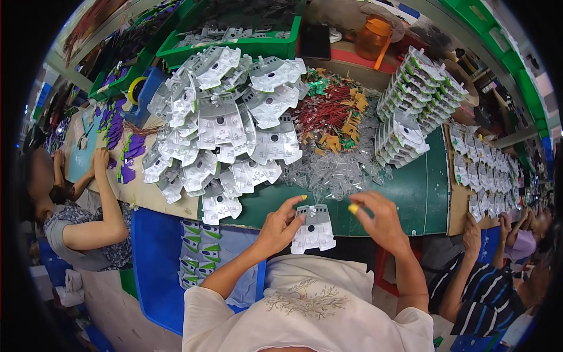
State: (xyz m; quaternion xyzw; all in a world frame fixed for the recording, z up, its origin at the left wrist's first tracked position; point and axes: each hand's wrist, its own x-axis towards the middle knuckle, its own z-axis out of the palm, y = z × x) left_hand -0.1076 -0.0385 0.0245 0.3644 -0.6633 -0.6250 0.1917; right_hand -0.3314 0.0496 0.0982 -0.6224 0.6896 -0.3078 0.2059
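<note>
- Grey plastic part [314,229], flat with dark round holes, sits at the near edge of the green worktop [410,193], held just above the person's lap in the head view.
- Left hand [280,226]: fingers closed on the part's left edge, pinching it; the thumb tip wears a yellow cot.
- Right hand [381,220]: just right of the part and not touching it; fingers curled with a small gap between thumb and forefinger, and a yellow-capped fingertip [353,208] points toward the part. Nothing visible in its grip.
- Far left of the hands: loose heap of like grey parts [223,129].
- Far centre: tangle of red wires with orange and green connectors [331,114], beside clear plastic pieces [334,173].
- Far right: ordered stacks of grey parts [419,102].
- Far edge: green bin [234,47] and orange jug [373,36].
- Other people work at left and right.
</note>
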